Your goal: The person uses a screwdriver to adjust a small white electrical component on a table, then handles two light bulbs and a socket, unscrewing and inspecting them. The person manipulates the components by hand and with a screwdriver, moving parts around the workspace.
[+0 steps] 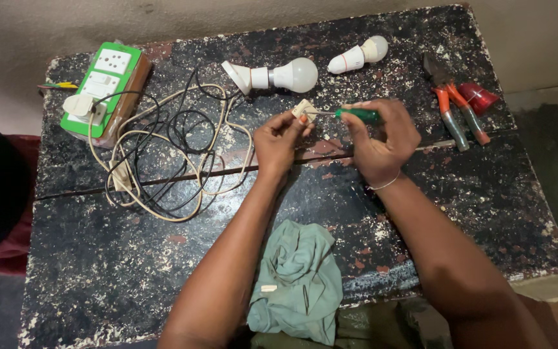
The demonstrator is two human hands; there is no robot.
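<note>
- Green and white switch board [101, 87], far left on table [98, 258], beside tangled cables [163, 155].
- Left hand [279, 142] pinching small cream plug [303, 108].
- Right hand [382, 139] closed around green-handled screwdriver [356, 116], tip at plug.
- Orange-handled pliers [453, 106] far right.

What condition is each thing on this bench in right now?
small white fitting: pinched in left hand
green-handled screwdriver: gripped by right hand, tip at the fitting
two bulbs: unlit, lying down
pliers: closed, lying flat
switchboard: wired
cables: tangled
green cloth: crumpled
</note>
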